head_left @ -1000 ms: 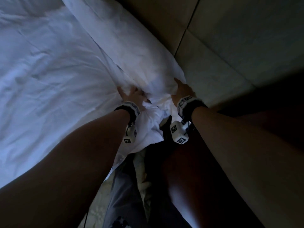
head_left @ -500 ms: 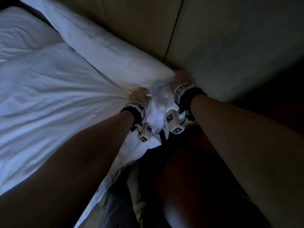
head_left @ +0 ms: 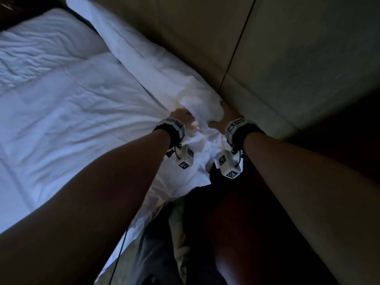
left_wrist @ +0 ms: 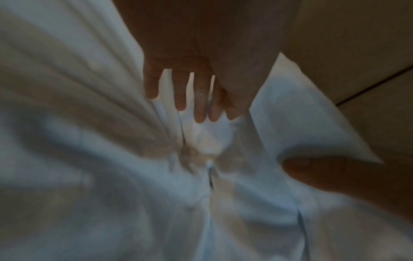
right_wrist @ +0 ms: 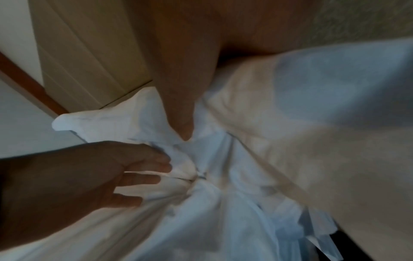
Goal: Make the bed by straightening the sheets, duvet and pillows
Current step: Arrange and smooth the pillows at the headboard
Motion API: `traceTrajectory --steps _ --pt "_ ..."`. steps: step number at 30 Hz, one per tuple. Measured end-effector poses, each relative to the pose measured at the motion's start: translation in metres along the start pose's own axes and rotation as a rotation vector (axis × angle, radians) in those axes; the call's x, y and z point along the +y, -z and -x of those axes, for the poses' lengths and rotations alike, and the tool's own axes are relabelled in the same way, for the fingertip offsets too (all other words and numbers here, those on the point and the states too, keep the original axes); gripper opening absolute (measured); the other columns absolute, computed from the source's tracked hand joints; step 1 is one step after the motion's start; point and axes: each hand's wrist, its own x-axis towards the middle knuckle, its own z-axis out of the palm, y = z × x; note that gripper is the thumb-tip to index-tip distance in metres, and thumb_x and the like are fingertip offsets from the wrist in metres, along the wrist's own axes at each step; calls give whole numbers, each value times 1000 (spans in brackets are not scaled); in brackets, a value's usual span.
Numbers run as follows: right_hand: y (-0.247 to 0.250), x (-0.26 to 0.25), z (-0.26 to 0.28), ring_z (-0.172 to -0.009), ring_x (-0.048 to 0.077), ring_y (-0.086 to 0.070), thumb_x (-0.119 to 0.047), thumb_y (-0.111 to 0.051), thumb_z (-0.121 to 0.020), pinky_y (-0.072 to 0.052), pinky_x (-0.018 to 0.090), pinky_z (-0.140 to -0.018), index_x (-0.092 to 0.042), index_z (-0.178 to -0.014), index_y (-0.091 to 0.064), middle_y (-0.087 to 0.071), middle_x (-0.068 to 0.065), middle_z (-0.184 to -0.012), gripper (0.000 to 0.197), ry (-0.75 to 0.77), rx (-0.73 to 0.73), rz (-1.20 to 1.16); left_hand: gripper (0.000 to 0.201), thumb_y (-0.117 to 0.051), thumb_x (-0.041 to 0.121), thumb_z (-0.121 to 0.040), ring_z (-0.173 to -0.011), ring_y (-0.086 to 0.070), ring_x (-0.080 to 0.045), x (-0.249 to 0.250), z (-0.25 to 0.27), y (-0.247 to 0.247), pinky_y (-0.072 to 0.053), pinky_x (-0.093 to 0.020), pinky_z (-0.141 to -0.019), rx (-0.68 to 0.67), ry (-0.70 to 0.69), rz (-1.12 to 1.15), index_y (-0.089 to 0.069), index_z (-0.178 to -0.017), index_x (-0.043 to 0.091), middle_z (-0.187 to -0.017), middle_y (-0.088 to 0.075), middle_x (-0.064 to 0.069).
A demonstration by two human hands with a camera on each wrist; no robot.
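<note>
A long white pillow (head_left: 148, 58) lies along the padded headboard (head_left: 195, 38). The white duvet (head_left: 72, 120) covers the bed on the left, and its creases run toward my left hand (head_left: 181, 117). That hand grips a bunch of the duvet at the pillow's near end; its curled fingers (left_wrist: 198, 98) dig into the folds. Close beside it, my right hand (head_left: 228, 114) holds the pillow's near end, its thumb (right_wrist: 178, 114) pressed into the cloth. The pillowcase corner (right_wrist: 100, 121) sticks out beside my left hand (right_wrist: 89, 176). My right fingers are hidden behind the pillow.
A second white pillow (head_left: 47, 31) lies at the far left of the bed. A pale wall panel (head_left: 308, 68) stands to the right of the headboard. My legs and dark floor (head_left: 205, 233) fill the narrow gap beside the bed.
Both hands stay together at the pillow's near end. The duvet is now pulled taut toward my left hand. The pillow lies closer along the headboard, and more of the bed shows.
</note>
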Motion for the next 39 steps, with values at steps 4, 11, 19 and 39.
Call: traceTrajectory --steps 4,11,19,39 --pt "-3 -15 0 -143 38 -20 -47 -70 -81 -27 51 -113 -28 -153 -6 -11 12 -158 98 14 -9 -15 43 -52 30 -95 -129 -46 -29 -34 0 19 -38 -35 -105 58 58 -61 -50 -135 13 -142 -48 -10" --pt "-9 -70 -13 -145 37 -7 -45 -66 -83 -18 61 -112 -28 -153 1 -4 5 -160 99 101 34 71 57 -49 44 -92 -138 -30 -31 -106 -11 62 -31 -50 -110 70 195 -158 -36 -144 23 -150 -35 -9" --pt "-12 -169 -54 -148 31 4 -51 -61 -86 -9 67 -112 -34 -151 12 10 1 -161 99 150 42 172 70 -41 61 -91 -148 7 -22 -173 -29 114 -7 -67 -111 30 253 -233 -9 -150 42 -161 3 8" --pt "-70 -316 -218 -126 20 -47 -49 -32 -97 -33 41 -109 -35 -146 -34 -50 -1 -140 51 409 168 117 91 -14 80 -78 -137 28 -50 -285 -213 61 1 -80 -99 -78 50 -522 29 -145 35 -153 34 -9"
